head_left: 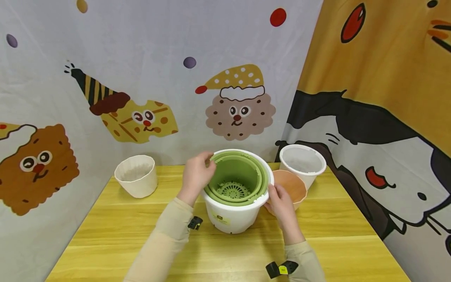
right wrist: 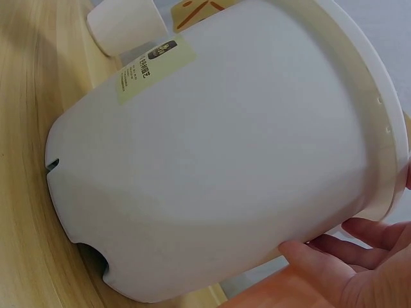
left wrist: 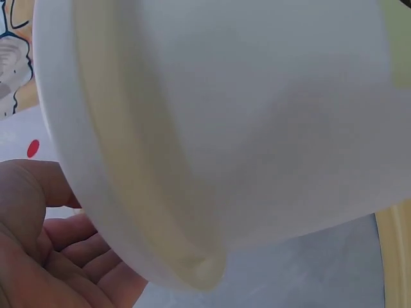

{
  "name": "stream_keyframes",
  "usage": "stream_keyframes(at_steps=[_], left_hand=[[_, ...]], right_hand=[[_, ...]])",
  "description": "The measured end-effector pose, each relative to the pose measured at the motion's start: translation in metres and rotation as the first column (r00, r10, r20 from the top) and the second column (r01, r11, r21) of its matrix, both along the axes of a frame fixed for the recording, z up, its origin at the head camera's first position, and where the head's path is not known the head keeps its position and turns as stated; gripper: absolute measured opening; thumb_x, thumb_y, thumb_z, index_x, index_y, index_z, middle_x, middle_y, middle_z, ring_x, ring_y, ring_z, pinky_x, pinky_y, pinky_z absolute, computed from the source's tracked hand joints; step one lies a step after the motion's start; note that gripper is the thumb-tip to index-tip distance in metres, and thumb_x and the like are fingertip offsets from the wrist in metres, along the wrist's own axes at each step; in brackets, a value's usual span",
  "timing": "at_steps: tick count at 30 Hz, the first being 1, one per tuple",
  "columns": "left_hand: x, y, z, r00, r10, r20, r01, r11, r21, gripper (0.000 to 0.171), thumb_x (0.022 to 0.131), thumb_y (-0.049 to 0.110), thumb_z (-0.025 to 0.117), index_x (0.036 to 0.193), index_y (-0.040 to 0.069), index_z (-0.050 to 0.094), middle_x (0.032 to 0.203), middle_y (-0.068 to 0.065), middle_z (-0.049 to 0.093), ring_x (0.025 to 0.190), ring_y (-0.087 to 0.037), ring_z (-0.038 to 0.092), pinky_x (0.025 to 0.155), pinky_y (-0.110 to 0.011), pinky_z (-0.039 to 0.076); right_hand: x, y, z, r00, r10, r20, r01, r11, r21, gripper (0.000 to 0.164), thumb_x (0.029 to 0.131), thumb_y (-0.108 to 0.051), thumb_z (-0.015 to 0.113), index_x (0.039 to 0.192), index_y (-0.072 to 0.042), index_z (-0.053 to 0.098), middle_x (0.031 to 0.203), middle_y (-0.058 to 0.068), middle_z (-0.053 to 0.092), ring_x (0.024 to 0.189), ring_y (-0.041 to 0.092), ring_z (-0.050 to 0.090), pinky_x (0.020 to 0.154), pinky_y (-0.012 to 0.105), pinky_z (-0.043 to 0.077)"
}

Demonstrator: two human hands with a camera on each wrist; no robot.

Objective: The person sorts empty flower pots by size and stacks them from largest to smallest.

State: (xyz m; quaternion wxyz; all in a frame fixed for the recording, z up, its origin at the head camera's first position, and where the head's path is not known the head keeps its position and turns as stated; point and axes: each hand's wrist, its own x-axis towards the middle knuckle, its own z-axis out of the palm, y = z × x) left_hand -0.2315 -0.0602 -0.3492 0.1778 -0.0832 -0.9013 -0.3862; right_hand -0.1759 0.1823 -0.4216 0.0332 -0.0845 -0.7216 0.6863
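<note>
A large white flower pot (head_left: 230, 215) stands upright on the table, with nested green pots (head_left: 237, 168) inside it. The inner green one has a slotted bottom. My right hand (head_left: 283, 203) grips the white pot's rim from the right; in the right wrist view its fingertips (right wrist: 295, 251) touch the wall below the rim. My left hand (head_left: 198, 172) is at the left rim, with fingers bent over the edge toward the green pots. In the left wrist view, the white rim (left wrist: 128, 212) hides those fingertips, so whether they pinch anything is unclear.
A cream fluted pot (head_left: 139, 184) stands at the back left. An orange-lined pot (head_left: 292, 186) sits close beside my right hand, and another white pot (head_left: 310, 178) is behind it. Printed curtains (head_left: 158, 39) border the wooden table (head_left: 105, 235) at the back and right.
</note>
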Motion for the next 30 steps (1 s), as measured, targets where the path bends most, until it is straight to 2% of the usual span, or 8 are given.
stream_keyframes(at_steps=[3, 7, 13, 22, 30], left_hand=[[0.0, -0.002, -0.001, 1.0, 0.002, 0.011, -0.002, 1.0, -0.004, 0.031, 0.093, 0.011, 0.064, 0.122, 0.001, 0.067, 0.114, -0.017, 0.07, 0.097, -0.03, 0.068, 0.07, -0.035, 0.059], [0.0, -0.005, -0.001, 1.0, 0.003, 0.016, -0.003, 1.0, -0.011, 0.032, 0.092, 0.012, 0.065, 0.123, 0.001, 0.067, 0.117, -0.016, 0.069, 0.101, -0.031, 0.068, 0.079, -0.041, 0.059], [0.002, -0.01, 0.0, 0.999, -0.008, 0.038, 0.007, 1.0, 0.006, 0.038, 0.092, 0.013, 0.064, 0.128, 0.0, 0.063, 0.123, -0.017, 0.066, 0.106, -0.032, 0.066, 0.086, -0.046, 0.057], [0.005, -0.019, -0.003, 0.998, -0.043, 0.045, 0.04, 0.997, 0.063, 0.048, 0.092, 0.014, 0.066, 0.136, -0.001, 0.055, 0.133, -0.019, 0.059, 0.116, -0.036, 0.06, 0.094, -0.05, 0.053], [0.009, -0.027, -0.011, 0.996, -0.037, 0.076, 0.028, 0.992, 0.12, 0.055, 0.092, 0.017, 0.067, 0.142, 0.002, 0.05, 0.136, -0.02, 0.056, 0.119, -0.038, 0.057, 0.098, -0.053, 0.049]], right_hand=[[0.0, 0.0, 0.0, 1.0, 0.0, -0.004, 0.0, 1.0, 0.005, 0.048, 0.107, -0.029, 0.043, 0.138, 0.007, 0.047, 0.133, 0.028, 0.05, 0.107, 0.025, 0.06, 0.093, 0.04, 0.054], [-0.001, 0.0, 0.0, 1.0, 0.001, -0.008, -0.001, 1.0, -0.01, 0.047, 0.107, -0.027, 0.043, 0.136, 0.009, 0.047, 0.131, 0.029, 0.051, 0.103, 0.022, 0.061, 0.091, 0.037, 0.055], [-0.001, 0.0, 0.0, 1.0, -0.003, -0.004, 0.003, 1.0, -0.023, 0.047, 0.106, -0.027, 0.043, 0.136, 0.01, 0.047, 0.129, 0.029, 0.052, 0.1, 0.02, 0.062, 0.089, 0.036, 0.056], [0.0, 0.001, 0.001, 1.0, 0.001, 0.004, -0.001, 1.0, -0.018, 0.048, 0.107, -0.029, 0.043, 0.138, 0.008, 0.046, 0.132, 0.029, 0.051, 0.102, 0.021, 0.061, 0.09, 0.036, 0.056], [0.0, 0.0, 0.0, 1.0, -0.003, 0.011, 0.003, 0.999, -0.032, 0.047, 0.106, -0.028, 0.043, 0.137, 0.008, 0.047, 0.132, 0.028, 0.051, 0.099, 0.018, 0.062, 0.088, 0.033, 0.057]])
